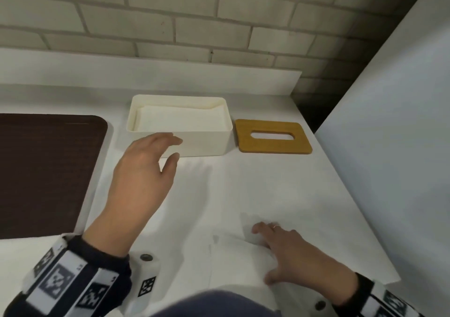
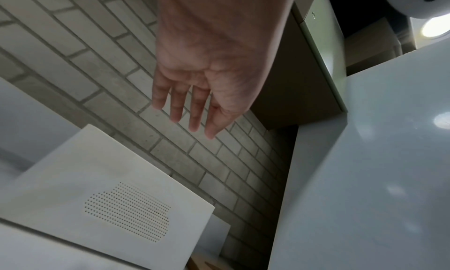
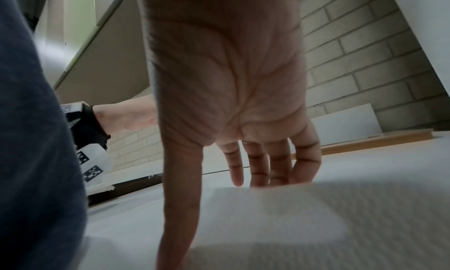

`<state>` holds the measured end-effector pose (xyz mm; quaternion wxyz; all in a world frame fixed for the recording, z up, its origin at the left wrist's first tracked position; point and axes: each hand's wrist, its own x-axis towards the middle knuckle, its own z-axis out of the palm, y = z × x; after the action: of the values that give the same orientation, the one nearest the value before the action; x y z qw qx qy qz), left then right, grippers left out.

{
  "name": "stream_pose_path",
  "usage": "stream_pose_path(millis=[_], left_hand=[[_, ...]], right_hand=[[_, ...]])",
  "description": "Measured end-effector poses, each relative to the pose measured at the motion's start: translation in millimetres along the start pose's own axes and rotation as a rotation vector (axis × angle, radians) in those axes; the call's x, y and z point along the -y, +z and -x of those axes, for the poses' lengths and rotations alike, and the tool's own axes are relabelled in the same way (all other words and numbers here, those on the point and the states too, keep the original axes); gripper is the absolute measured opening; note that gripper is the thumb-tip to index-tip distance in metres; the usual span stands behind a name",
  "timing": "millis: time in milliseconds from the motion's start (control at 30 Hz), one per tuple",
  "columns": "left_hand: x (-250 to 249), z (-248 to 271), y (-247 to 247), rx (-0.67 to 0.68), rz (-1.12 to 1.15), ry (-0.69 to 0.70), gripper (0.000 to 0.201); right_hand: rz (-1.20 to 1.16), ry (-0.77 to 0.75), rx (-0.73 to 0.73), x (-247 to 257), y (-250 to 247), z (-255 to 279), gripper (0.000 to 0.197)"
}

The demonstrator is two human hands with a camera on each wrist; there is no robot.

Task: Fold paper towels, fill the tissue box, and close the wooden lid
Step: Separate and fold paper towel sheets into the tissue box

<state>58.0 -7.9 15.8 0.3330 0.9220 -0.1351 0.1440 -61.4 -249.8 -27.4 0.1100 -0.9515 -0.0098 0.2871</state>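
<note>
The white tissue box [image 1: 207, 144] stands open at the back of the counter, with folded white towels [image 1: 180, 121] lying inside. Its wooden lid [image 1: 272, 146], with an oval slot, lies flat on the counter just right of the box. My left hand [image 1: 155, 156] hovers open in front of the box's near wall, fingers straight [image 2: 190, 104], holding nothing. The box's side [image 2: 109, 178] shows a dotted patch. My right hand [image 1: 287, 251] rests flat with spread fingers [image 3: 280, 164] on a loose paper towel [image 1: 236, 260] at the counter's near edge. That paper towel [image 3: 304, 216] fills the right wrist view's foreground.
A dark brown mat [image 1: 46, 170] covers the counter's left part. A tall white panel [image 1: 389, 122] rises along the right edge, and a brick wall [image 1: 194, 24] with a low white upstand closes the back. Bare white counter [image 1: 231, 187] lies between the box and the towel.
</note>
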Motion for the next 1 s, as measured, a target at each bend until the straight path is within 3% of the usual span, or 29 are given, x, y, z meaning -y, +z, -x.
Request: stream_pose_path(millis=[100, 200, 300, 367, 433, 500, 600, 667, 767, 833, 1000], left_hand=[[0.2, 3.3, -1.6, 0.002, 0.015, -0.020, 0.026], [1.4, 7.5, -3.3, 0.022, 0.044, -0.074, 0.025], [5.1, 11.2, -2.9, 0.049, 0.116, -0.168, 0.023], [9.0, 11.8, -0.2, 0.067, 0.226, -0.237, 0.019], [10.1, 10.5, 3.4, 0.084, 0.381, -0.288, 0.015], [6.2, 7.9, 7.5, 0.129, 0.553, -0.323, 0.018], [-12.1, 4.3, 13.9, 0.251, 0.848, -0.275, 0.045], [-28.1, -0.7, 18.9, 0.274, 0.940, -0.208, 0.052], [-42.1, -6.7, 28.7, 0.169, 0.963, -0.169, 0.043], [-39.7, -6.5, 35.9, 0.124, 0.922, -0.180, 0.047], [-27.6, -6.6, 43.0, 0.109, 0.920, -0.269, 0.027]], right_hand=[[0.064, -0.064, 0.008, 6.6, -7.5, 1.8, 0.053], [0.082, -0.064, 0.052, 10.0, -8.6, 0.2, 0.042], [-0.212, -0.005, 0.058, 3.7, -15.7, -2.2, 0.031], [-0.466, 0.047, -0.062, -1.2, -32.4, -2.6, 0.021], [-0.762, 0.075, -0.244, -6.4, -49.1, -5.3, 0.022], [-1.034, 0.001, -0.427, -6.5, -62.3, -9.8, 0.038], [-1.276, -0.175, -0.600, 9.7, -80.5, -17.9, 0.040], [-1.307, -0.277, -0.662, 26.7, -90.2, -25.9, 0.033], [-1.326, -0.361, -0.702, 51.6, -89.0, -40.1, 0.029], [-1.355, -0.356, -0.720, 62.2, -76.6, -53.3, 0.035], [-1.452, -0.338, -0.728, 73.2, -60.9, -71.5, 0.032]])
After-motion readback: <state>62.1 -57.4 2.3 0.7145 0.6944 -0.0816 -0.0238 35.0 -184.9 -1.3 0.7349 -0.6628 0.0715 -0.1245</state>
